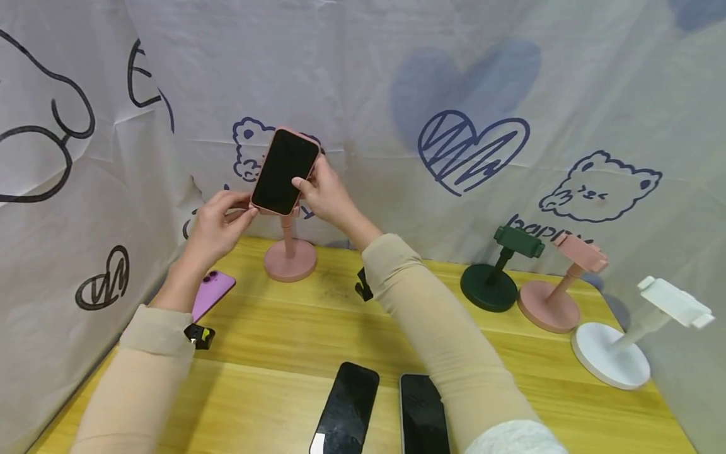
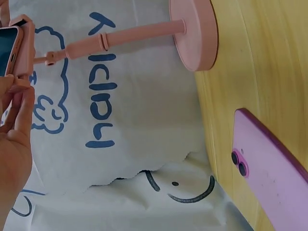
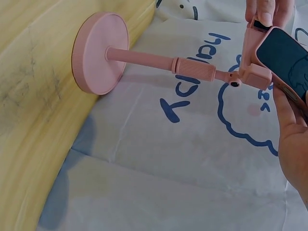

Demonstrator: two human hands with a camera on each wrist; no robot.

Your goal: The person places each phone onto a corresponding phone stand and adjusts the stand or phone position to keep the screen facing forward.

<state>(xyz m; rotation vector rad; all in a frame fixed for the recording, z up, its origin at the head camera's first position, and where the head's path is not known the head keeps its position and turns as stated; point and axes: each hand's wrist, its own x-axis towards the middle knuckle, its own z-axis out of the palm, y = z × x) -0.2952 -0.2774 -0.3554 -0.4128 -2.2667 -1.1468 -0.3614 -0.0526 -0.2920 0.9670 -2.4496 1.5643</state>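
A black-screened smartphone (image 1: 283, 171) in a pink case leans at the head of a pink phone stand (image 1: 290, 261) at the back left. My right hand (image 1: 331, 198) grips the phone by its right side, thumb over the screen's edge. At the phone's lower left corner, my left hand (image 1: 217, 222) pinches the end of the stand's clamp, seen closer as the pink clamp (image 3: 250, 43) in the right wrist view. The phone (image 3: 288, 60) lies against that clamp there; whether it is fully seated I cannot tell. The stand's round base (image 2: 195, 36) rests on the table.
A purple phone (image 1: 212, 291) lies beside my left forearm. Two dark phones (image 1: 347, 403) (image 1: 422, 413) lie at the front. On the right stand a green stand (image 1: 490, 287), another pink stand (image 1: 549, 306) and a white stand (image 1: 611, 355). A printed cloth (image 1: 363, 82) hangs behind the table.
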